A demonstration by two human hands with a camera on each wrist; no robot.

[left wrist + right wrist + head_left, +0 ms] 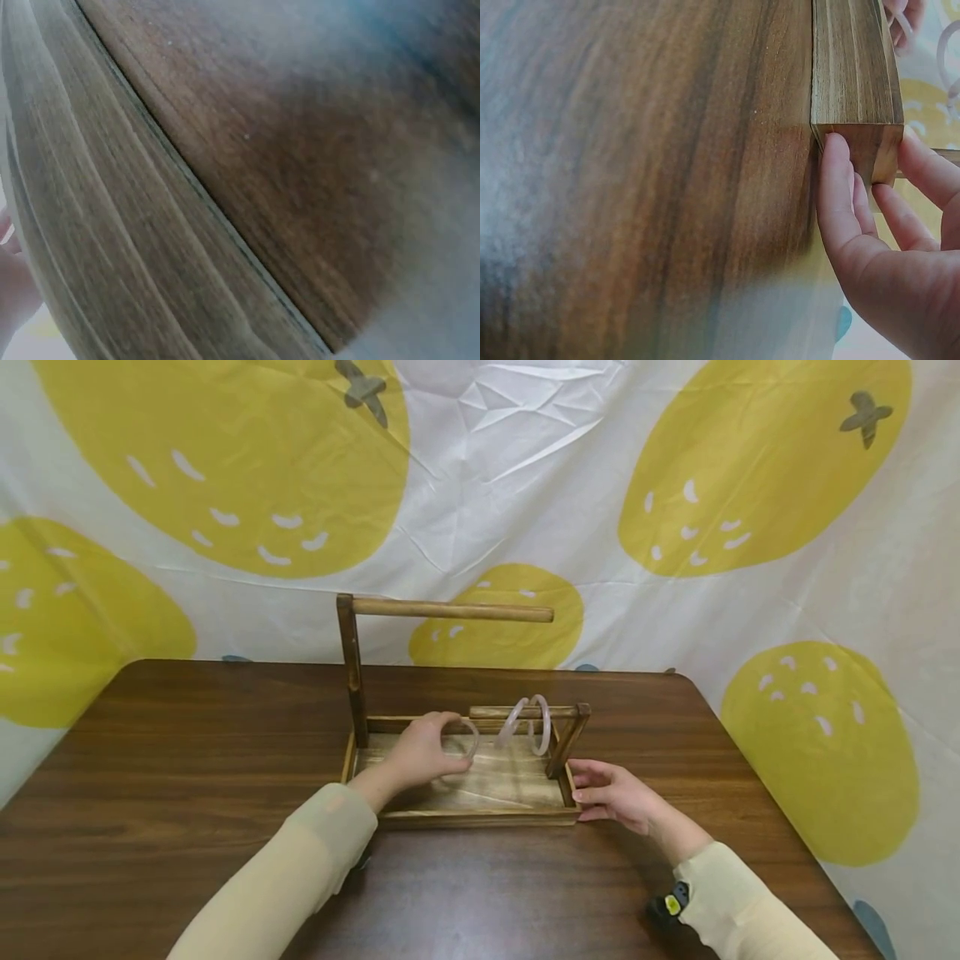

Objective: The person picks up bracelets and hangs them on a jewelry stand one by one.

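Observation:
My left hand is over the tray of a wooden jewelry stand, pinching a pale translucent bangle between thumb and fingers. Two pinkish bangles hang on the stand's short lower bar, close to its right post. At the tray's right end, my right hand rests its fingertips against the wood. The right wrist view shows those extended fingers touching the end face and edge. Mostly the tray's outer wall fills the left wrist view, which hides the bangle grip.
A longer upper bar reaches right from the tall left post, above the left hand. The stand sits on a dark brown wooden table. Behind hangs a white cloth printed with yellow fruit.

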